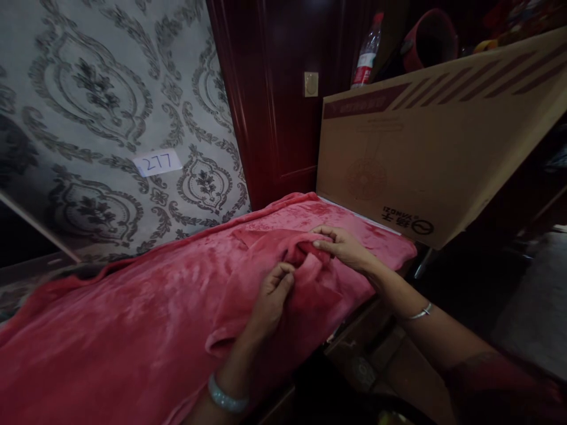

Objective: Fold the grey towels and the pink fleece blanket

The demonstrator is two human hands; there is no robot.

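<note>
A soft red cloth (pixel 252 271), perhaps a garment, lies bunched on a pink plush blanket (pixel 133 319); its exact kind is unclear. Its folds gape into a dark opening between my hands. My left hand (pixel 273 295) pinches the cloth at the near side of this opening, thumb against fingers. At the far right edge of the same cloth, my right hand (pixel 339 245) grips it between thumb and fingers. Both hands rest low over the blanket. A wide bracelet circles the left wrist and a thin bangle the right forearm.
A large cardboard box (pixel 425 141) stands behind the blanket's right end. On top are a bottle with a red cap (pixel 367 53) and a red round container (pixel 432 38). Patterned wallpaper (pixel 101 106) bears a paper marked 277 (pixel 157 162), beside a dark red door panel (pixel 270 88).
</note>
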